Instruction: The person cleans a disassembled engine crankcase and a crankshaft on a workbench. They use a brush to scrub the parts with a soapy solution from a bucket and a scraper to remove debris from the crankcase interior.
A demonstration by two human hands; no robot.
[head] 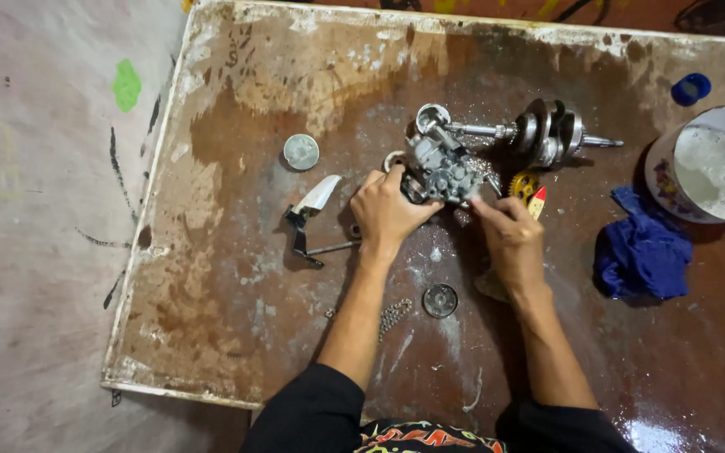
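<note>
- We see 2 bare hands over a wet, rust-brown bench (237, 277), both on 1 small grey metal assembly (445, 170) near the bench's middle.
- Left hand (386, 211): fingers curled around the assembly's left side, gripping it; thumb on its upper edge.
- Right hand (511, 235): fingers pinched narrow at the assembly's lower right corner, touching it; we cannot tell whether a small part sits between them.
- Just beyond the assembly lies a crankshaft (539, 134), its rod end close to the assembly's top.
- A yellow gear (524, 184) and a red-and-yellow piece (538, 202) lie just beside the right hand.
- Left of the left hand: a lever with a pale blade (310, 211); above it, a round silver disc (301, 152).
- Near the forearms: a dark round disc (440, 300) and a short chain (394, 315).
- Right side: a blue rag (644, 252), a white bucket of foamy liquid (711, 164) and a blue cap (691, 88), all well apart from the hands.
</note>
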